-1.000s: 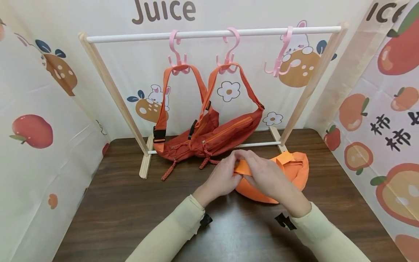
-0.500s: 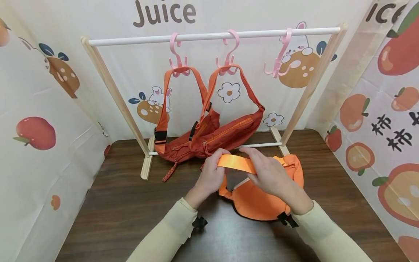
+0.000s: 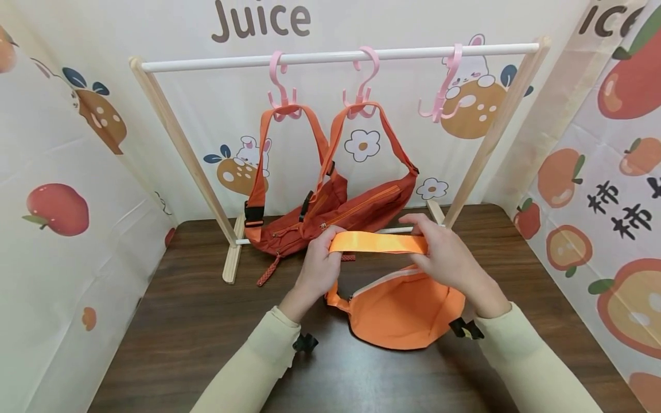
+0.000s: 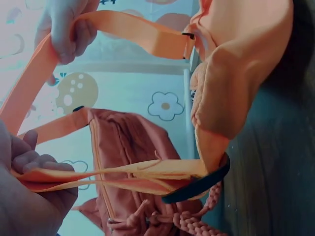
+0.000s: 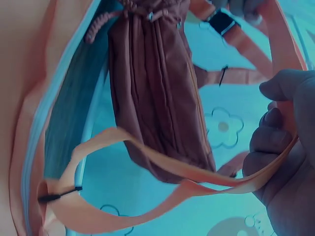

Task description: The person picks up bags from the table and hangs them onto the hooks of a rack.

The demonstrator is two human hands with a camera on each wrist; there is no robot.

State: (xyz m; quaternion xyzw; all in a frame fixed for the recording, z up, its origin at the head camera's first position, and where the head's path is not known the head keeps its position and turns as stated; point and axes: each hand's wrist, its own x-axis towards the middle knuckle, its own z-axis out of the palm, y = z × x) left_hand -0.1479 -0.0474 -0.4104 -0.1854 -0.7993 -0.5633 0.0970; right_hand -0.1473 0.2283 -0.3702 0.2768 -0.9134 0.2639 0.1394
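An orange waist bag [image 3: 403,312] with a pale zipper faces me low over the table. Its strap [image 3: 377,242] stretches level between my two hands above the bag. My left hand [image 3: 317,267] grips the strap's left part, thumb on the near side. With my right hand [image 3: 454,261] I hold the strap's right part. In the left wrist view the strap [image 4: 142,34] runs from the fingers down to a small black slider at the bag's end. The right wrist view shows fingers curled round the strap [image 5: 288,39]. Whether the bag's bottom touches the table cannot be told.
Two rust-red waist bags [image 3: 361,209] hang by their straps from pink hooks [image 3: 361,86] on a white rail [image 3: 320,57] with wooden legs. A third pink hook [image 3: 441,92] hangs bare at the right. Behind stands a fruit-printed backdrop; below lies a dark wooden table [image 3: 196,344].
My hands were close together over the strap and have moved apart, drawing it out level. The orange bag has turned upright, its front panel and zipper now showing, and shifted left toward me.
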